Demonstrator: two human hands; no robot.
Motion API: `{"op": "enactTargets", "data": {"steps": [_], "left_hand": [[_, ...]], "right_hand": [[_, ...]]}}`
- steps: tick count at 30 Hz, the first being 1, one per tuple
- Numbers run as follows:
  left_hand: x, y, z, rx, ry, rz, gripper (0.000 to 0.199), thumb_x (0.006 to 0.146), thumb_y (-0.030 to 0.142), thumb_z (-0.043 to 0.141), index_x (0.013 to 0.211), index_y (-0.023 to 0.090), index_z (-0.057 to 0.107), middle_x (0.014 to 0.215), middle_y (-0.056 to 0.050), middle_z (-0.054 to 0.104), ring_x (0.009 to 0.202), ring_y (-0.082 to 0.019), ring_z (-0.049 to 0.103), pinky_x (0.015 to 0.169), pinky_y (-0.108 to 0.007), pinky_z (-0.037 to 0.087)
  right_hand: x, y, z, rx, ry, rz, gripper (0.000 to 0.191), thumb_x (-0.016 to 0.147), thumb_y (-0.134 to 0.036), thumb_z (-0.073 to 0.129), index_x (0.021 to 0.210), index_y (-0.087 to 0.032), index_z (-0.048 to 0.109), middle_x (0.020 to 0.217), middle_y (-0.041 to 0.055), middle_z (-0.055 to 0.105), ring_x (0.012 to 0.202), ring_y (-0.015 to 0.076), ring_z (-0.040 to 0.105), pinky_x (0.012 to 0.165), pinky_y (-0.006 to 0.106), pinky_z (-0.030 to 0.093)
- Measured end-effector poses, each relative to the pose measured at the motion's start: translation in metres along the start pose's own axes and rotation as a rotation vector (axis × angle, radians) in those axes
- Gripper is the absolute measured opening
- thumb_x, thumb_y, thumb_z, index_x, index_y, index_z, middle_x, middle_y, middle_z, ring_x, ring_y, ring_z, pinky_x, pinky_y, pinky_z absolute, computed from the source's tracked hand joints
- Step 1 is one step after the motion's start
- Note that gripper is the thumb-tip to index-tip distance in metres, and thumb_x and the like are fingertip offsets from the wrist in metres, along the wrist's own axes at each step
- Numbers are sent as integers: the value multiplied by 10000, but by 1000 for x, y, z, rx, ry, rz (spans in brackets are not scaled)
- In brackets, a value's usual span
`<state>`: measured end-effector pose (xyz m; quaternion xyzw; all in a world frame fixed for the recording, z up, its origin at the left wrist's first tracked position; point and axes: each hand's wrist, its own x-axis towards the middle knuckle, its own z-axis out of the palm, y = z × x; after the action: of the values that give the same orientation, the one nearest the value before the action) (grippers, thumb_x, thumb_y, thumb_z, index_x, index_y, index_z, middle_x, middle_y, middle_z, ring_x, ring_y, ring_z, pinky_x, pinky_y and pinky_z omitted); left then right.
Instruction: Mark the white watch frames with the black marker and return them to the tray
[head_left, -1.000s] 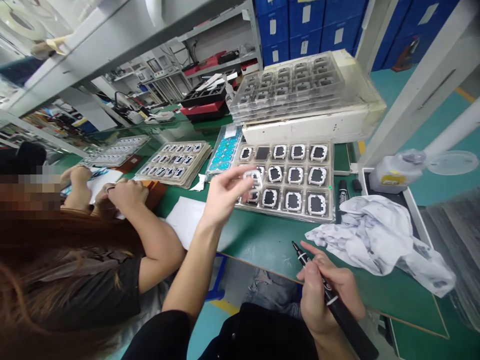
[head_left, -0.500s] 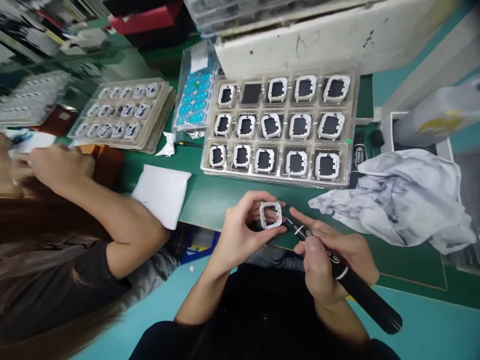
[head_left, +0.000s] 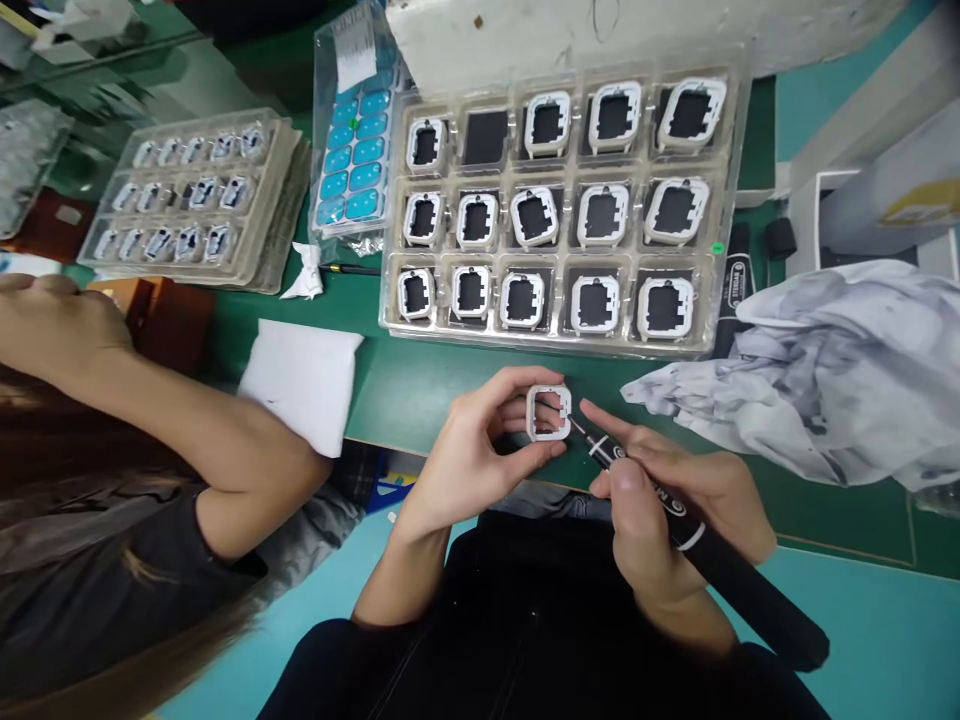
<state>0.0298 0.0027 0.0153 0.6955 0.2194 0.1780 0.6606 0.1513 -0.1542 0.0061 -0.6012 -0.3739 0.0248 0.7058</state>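
Between thumb and fingers, my left hand point(head_left: 480, 445) grips a white square frame point(head_left: 532, 413) with an open middle. My right hand point(head_left: 667, 510) is closed around a black pen-like tool point(head_left: 739, 590), its thin tip at the right edge of the frame; whether they touch is too small to tell. Beyond my hands lies a clear plastic tray point(head_left: 551, 342) with rows of similar white frames over dark pads. One compartment in its back row point(head_left: 486, 138) shows only a dark pad.
A person's bare arm point(head_left: 202, 420) reaches in at left, beside a folded white cloth point(head_left: 300, 380). Stacked trays point(head_left: 277, 220) and a pack of blue pieces point(head_left: 365, 150) lie further back. At right are a crumpled grey-white cloth point(head_left: 817, 370) and a white box point(head_left: 821, 205).
The view has shifted, and the trays appear higher and larger. In my left hand the frame has turned slightly. The other person's hand has moved toward the left edge.
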Motion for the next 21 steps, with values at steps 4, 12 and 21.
{"op": "enactTargets", "data": {"steps": [4, 12, 21], "left_hand": [[-3, 1, 8, 86, 37, 110, 470, 962, 53, 908, 1368, 250, 781, 1154, -49, 897, 1077, -214, 926, 1001, -265, 783], [-12, -6, 16, 229, 162, 211, 408, 994, 107, 931, 1359, 243, 811, 1180, -28, 907, 997, -161, 914, 978, -207, 756], [-17, -9, 18, 320, 200, 226, 539, 941, 79, 979, 1404, 290, 802, 1253, -13, 911, 1029, -169, 916, 988, -215, 766]], "right_hand": [[2, 1, 7, -29, -19, -61, 229, 955, 13, 784, 1002, -200, 715, 798, -60, 700, 567, 138, 672, 1005, 608, 842], [6, 0, 5, -50, -103, -5, 272, 997, -3, 798, 949, -257, 715, 757, -73, 663, 665, 180, 782, 998, 492, 855], [-2, 3, 10, -191, 25, -93, 257, 978, -39, 837, 1150, -221, 783, 894, -57, 727, 868, 195, 866, 1013, 356, 839]]}}
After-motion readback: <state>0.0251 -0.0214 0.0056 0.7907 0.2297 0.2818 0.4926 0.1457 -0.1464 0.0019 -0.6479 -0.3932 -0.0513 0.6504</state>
